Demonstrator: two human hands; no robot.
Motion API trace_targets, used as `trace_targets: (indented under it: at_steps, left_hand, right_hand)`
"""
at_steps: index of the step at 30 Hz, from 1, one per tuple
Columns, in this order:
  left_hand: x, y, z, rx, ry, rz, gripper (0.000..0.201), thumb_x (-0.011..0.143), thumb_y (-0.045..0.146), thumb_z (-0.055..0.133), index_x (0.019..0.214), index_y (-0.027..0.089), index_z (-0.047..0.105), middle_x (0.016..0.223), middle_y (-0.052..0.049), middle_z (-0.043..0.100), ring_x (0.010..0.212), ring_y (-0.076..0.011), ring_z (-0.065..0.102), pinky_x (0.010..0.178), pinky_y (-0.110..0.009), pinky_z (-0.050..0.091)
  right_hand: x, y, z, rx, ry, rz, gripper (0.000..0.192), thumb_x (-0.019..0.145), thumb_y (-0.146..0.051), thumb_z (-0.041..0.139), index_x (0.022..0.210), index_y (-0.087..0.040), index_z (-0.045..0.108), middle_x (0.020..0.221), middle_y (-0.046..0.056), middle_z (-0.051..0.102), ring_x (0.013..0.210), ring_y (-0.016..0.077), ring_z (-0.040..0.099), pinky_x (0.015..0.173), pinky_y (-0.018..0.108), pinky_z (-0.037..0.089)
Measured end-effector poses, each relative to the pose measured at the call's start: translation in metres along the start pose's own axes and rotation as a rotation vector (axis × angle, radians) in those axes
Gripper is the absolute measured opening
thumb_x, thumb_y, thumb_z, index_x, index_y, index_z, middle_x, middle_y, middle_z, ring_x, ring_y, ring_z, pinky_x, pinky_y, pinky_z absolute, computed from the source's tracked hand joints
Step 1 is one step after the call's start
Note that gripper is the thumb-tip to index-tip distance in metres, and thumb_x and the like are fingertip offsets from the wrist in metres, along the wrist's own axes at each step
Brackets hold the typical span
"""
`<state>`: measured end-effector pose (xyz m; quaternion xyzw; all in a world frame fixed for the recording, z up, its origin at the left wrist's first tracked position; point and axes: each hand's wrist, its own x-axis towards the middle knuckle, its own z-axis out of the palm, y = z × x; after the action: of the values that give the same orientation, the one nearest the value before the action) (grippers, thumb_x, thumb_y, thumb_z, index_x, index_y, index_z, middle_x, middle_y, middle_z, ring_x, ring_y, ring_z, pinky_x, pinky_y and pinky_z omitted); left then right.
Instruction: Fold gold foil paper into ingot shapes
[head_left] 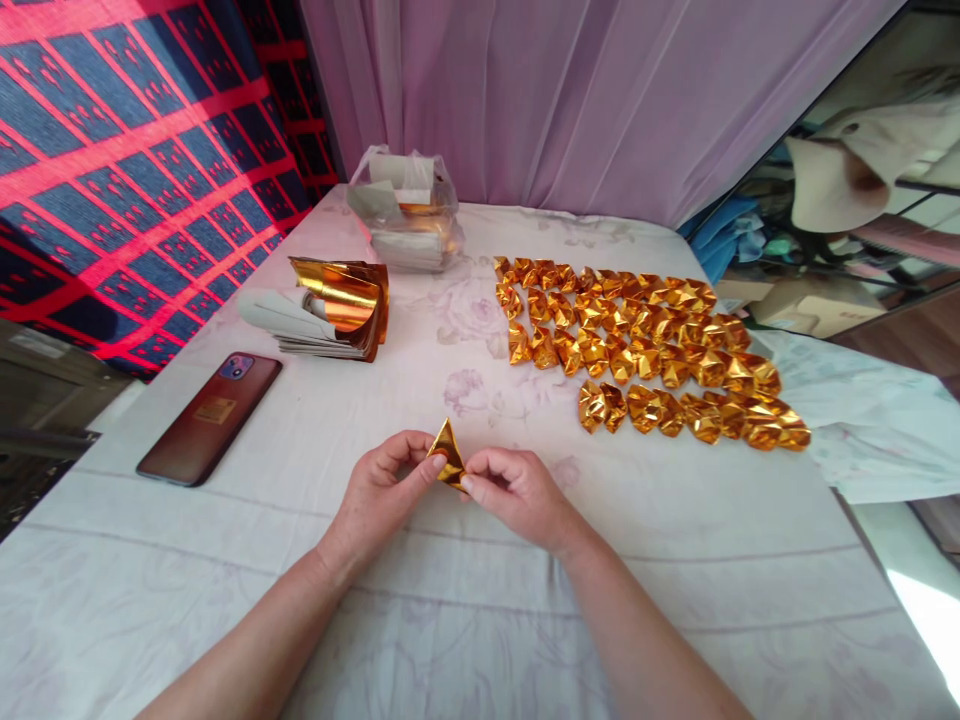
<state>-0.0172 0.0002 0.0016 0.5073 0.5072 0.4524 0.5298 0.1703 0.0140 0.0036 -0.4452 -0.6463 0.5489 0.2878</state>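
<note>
A small piece of gold foil paper, folded to a pointed triangle, is held between my two hands just above the cloth. My left hand pinches its left side, thumb on the front face. On the lower right corner, my right hand grips it between thumb and bent fingers. Beyond my left hand stands a curled stack of gold foil sheets with pale grey backs. Several rows of folded gold foil pieces lie to the right, past my right hand.
A phone lies face down at the left. At the back, a clear plastic bag holds more sheets. The table has a pale floral cloth. A purple curtain hangs behind, with a cluttered shelf on the right.
</note>
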Motion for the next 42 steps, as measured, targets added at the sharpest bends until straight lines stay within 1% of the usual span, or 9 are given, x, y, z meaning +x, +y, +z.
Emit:
trace_targets:
  at_steps: [5,8,12,15,20,24,27,34,42]
  left_hand:
    - [-0.002,-0.001,-0.001,-0.041,-0.003,0.001,0.03,0.085,0.047,0.068,0.086,0.017,0.066,0.077,-0.003,0.071,0.071,-0.0145,0.065,0.07,-0.026,0.053]
    - [-0.002,0.001,-0.002,-0.012,-0.007,0.001,0.031,0.086,0.048,0.067,0.083,0.017,0.066,0.076,-0.002,0.069,0.069,-0.014,0.063,0.067,-0.025,0.052]
    - [-0.002,0.007,-0.002,0.118,-0.063,0.023,0.028,0.087,0.044,0.063,0.081,0.017,0.067,0.073,-0.002,0.068,0.067,-0.0142,0.062,0.064,-0.024,0.05]
    - [-0.003,0.011,-0.001,0.263,-0.11,0.094,0.022,0.089,0.037,0.061,0.079,0.018,0.068,0.069,-0.002,0.068,0.065,-0.0151,0.063,0.064,-0.026,0.051]
    - [-0.004,0.011,-0.001,0.379,-0.12,0.173,0.014,0.087,0.03,0.06,0.08,0.021,0.069,0.068,-0.001,0.07,0.066,-0.0162,0.064,0.072,-0.03,0.052]
    - [-0.004,0.008,-0.001,0.343,-0.102,0.112,0.016,0.086,0.033,0.06,0.093,0.021,0.068,0.077,-0.002,0.071,0.073,-0.0173,0.066,0.073,-0.029,0.052]
    - [-0.004,0.004,-0.001,0.344,-0.096,0.084,0.018,0.086,0.036,0.06,0.089,0.02,0.067,0.077,-0.002,0.069,0.073,-0.0162,0.064,0.071,-0.027,0.05]
    - [-0.004,-0.006,0.0,0.237,0.031,0.006,0.022,0.089,0.042,0.057,0.087,0.02,0.057,0.07,0.002,0.06,0.062,-0.0116,0.056,0.058,-0.021,0.044]
    - [-0.003,-0.003,0.0,0.315,0.028,0.08,0.017,0.088,0.036,0.057,0.084,0.02,0.058,0.07,0.002,0.065,0.061,-0.011,0.06,0.058,-0.02,0.046]
  right_hand:
    - [-0.001,-0.001,-0.002,-0.031,-0.05,-0.03,0.014,0.081,-0.024,0.058,0.069,-0.018,0.063,0.059,-0.006,0.054,0.053,0.007,0.043,0.05,0.019,0.032]
    - [-0.001,-0.002,-0.002,-0.033,-0.055,-0.065,0.011,0.08,-0.024,0.059,0.072,-0.018,0.063,0.063,-0.005,0.057,0.058,0.008,0.048,0.054,0.019,0.037]
    - [0.001,0.002,-0.001,0.079,0.029,-0.068,0.015,0.084,-0.031,0.059,0.091,-0.019,0.064,0.078,0.0,0.066,0.066,0.0105,0.056,0.058,0.021,0.043]
    - [0.002,0.008,0.0,0.155,0.109,-0.054,0.018,0.084,-0.033,0.061,0.096,-0.02,0.062,0.086,0.002,0.068,0.075,0.0133,0.061,0.064,0.023,0.048]
    - [0.003,0.012,0.002,0.164,0.162,-0.037,0.013,0.082,-0.033,0.062,0.085,-0.02,0.062,0.078,0.0,0.065,0.069,0.0126,0.058,0.063,0.024,0.047]
    - [0.005,0.009,0.001,0.179,0.265,-0.046,0.016,0.08,-0.036,0.061,0.079,-0.021,0.058,0.066,-0.003,0.056,0.059,0.0108,0.05,0.056,0.023,0.042]
    - [0.006,0.007,0.0,0.198,0.304,-0.036,0.016,0.08,-0.036,0.059,0.078,-0.021,0.056,0.06,-0.005,0.05,0.055,0.01,0.044,0.053,0.022,0.039]
    - [0.005,0.005,0.003,0.209,0.276,-0.026,0.012,0.076,-0.032,0.06,0.076,-0.021,0.055,0.065,-0.004,0.053,0.057,0.0102,0.048,0.052,0.021,0.039]
    - [0.003,0.001,0.006,0.136,0.225,0.03,0.012,0.076,-0.032,0.062,0.076,-0.02,0.056,0.063,-0.005,0.055,0.055,0.0094,0.047,0.051,0.021,0.037]
